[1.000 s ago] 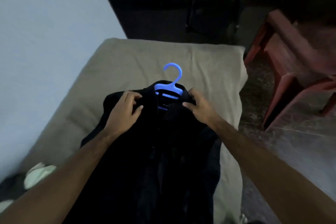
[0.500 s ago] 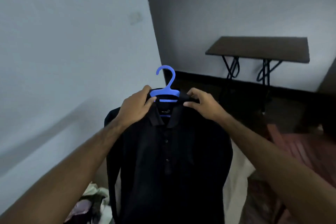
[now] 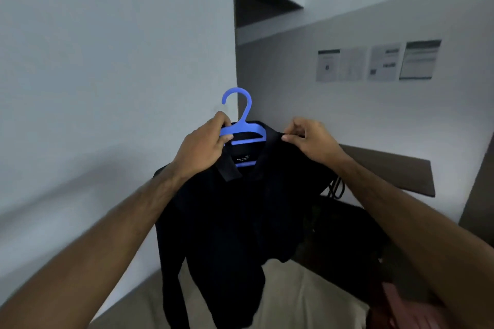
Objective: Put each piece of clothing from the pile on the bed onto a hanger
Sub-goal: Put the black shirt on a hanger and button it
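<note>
Your left hand (image 3: pixel 203 149) grips the blue hanger (image 3: pixel 242 128) just left of its upright hook, while your right hand (image 3: pixel 311 141) pinches the black shirt (image 3: pixel 227 222) at its shoulder seam, so the hanger's crossbar runs level between your fingers, shirt hanging below them.

The shirt (image 3: pixel 235 222) hangs on the hanger (image 3: pixel 242 128) — above the bed (image 3: pixel 307 299). Left of the hanger's hook is the left hand (image 3: pixel 201 152); right of it, the right hand (image 3: pixel 311 141) — the table (image 3: pixel 387 171) lies behind.
</note>
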